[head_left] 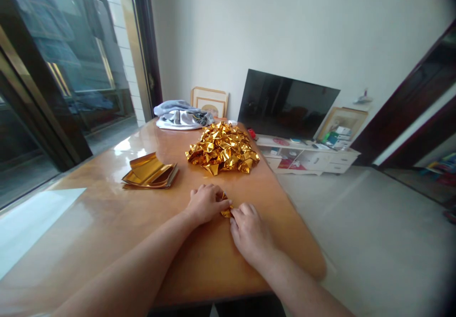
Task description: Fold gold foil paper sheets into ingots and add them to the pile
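Observation:
Both of my hands meet over a small piece of gold foil paper (pixel 225 209) on the wooden table (pixel 107 222). My left hand (pixel 204 203) covers its left part, fingers curled on it. My right hand (pixel 249 231) pinches its right edge. Most of the piece is hidden under my fingers. Beyond my hands lies a heap of folded gold foil pieces (pixel 223 153). A flat stack of gold foil sheets (pixel 149 172) rests to the left, its top sheet curling upward.
A grey-and-white bundle of cloth (pixel 181 115) sits at the table's far end. Behind it lean picture frames (pixel 210 101). A dark TV (pixel 285 103) stands on a low white cabinet (pixel 309 158). Glass doors run along the left; the table's right edge borders tiled floor.

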The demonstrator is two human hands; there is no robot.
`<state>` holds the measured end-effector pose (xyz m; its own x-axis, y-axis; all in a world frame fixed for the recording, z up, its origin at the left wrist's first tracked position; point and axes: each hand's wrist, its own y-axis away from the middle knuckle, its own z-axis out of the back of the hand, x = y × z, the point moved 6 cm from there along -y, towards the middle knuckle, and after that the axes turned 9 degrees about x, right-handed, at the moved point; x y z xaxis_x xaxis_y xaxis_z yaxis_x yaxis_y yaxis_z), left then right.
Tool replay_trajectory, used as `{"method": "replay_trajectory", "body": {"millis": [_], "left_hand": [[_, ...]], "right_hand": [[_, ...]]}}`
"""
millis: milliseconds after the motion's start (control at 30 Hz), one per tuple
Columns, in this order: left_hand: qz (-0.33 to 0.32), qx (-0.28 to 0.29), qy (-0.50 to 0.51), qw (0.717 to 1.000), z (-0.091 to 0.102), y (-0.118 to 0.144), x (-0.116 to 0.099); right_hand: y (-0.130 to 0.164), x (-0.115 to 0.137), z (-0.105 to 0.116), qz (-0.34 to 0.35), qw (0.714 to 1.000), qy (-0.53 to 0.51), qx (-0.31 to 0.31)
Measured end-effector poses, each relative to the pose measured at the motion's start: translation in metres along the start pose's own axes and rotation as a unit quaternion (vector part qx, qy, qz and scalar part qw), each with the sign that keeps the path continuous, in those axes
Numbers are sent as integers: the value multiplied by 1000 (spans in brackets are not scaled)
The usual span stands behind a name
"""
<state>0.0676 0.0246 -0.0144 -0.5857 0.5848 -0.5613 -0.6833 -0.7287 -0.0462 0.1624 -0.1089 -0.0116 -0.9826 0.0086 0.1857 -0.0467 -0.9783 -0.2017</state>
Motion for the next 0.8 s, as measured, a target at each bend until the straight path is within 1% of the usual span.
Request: {"method": "replay_trajectory", "body": {"millis": [67,133,200,267,300,367,433,467,500,567,633,667,733,800], "left_hand": [[-8,14,62,998,-5,0,-2],[-27,40,177,983,-12,0,-6],[-53,68,313,946,-17,0,-12],[-74,72,412,905,-15,1,-15],[-81,65,442,891,-11,1,-16],[-92,51,473,875,1,1,-17],[-100,46,475,873,15,1,-20],[-104,43,471,875,24,2,-23],[-107,37,465,878,32,4,-26],[-114,27,455,883,47,8,-36],[-126,27,450,883,58,15,-50],[-135,30,452,881,63,20,-58],[-155,30,460,874,69,32,-75],[-169,15,477,862,74,47,-88]], "right_hand": [[2,0,1,3,1000,-13,-5],[3,-2,2,1,999,-39,-14],[4,-5,5,0,996,-85,-33],[4,-12,9,-3,987,-145,-66],[3,-16,11,-7,980,-177,-86],[3,-25,18,-28,960,-244,-134],[3,-35,26,-68,926,-325,-179],[3,-39,29,-91,902,-375,-193],[3,-41,31,-114,873,-431,-196],[3,-38,35,-144,810,-543,-170],[2,-28,40,-142,754,-629,-126],[3,-21,43,-133,731,-661,-105],[6,-8,51,-105,697,-704,-84],[12,1,60,-76,678,-725,-90]]}}
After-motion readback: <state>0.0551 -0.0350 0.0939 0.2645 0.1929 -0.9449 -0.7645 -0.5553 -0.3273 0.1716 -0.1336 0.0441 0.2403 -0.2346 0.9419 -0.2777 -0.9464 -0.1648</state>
